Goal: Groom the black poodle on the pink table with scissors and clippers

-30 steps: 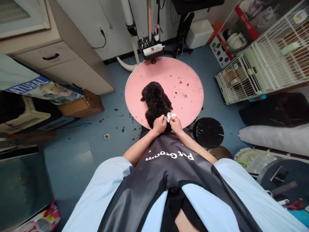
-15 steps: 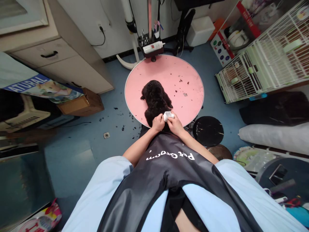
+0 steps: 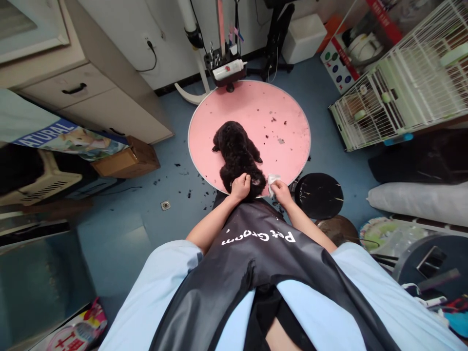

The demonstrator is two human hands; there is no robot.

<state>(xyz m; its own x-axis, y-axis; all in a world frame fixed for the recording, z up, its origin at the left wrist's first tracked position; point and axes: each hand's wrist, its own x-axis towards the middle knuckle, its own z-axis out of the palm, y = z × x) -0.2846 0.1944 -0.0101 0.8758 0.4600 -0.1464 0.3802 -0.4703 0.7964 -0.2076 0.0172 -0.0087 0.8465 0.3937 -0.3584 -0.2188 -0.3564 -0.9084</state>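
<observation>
A curly black dog [image 3: 236, 141] lies on a round pink grooming table [image 3: 204, 117], its head at the near edge. My left hand [image 3: 241, 186] is closed at the dog's head, gripping what looks like its ear; a small pinkish patch shows in the fur beside my fingers. Just right of the head, my right hand [image 3: 282, 192] pinches a crumpled white wipe [image 3: 272, 183], held apart from the fur. The fingertips of my left hand are partly hidden.
Loose black hair clumps [image 3: 281, 141] dot the table and floor. A tool holder [image 3: 219, 61] with scissors and a white bottle [image 3: 229, 69] stands at the table's far edge. To the right are a black round stool [image 3: 319, 196] and a white wire cage [image 3: 376, 109].
My right hand has moved right, away from my left hand and the dog's head, with the white wipe crumpled in it. The dog's head now shows between my hands.
</observation>
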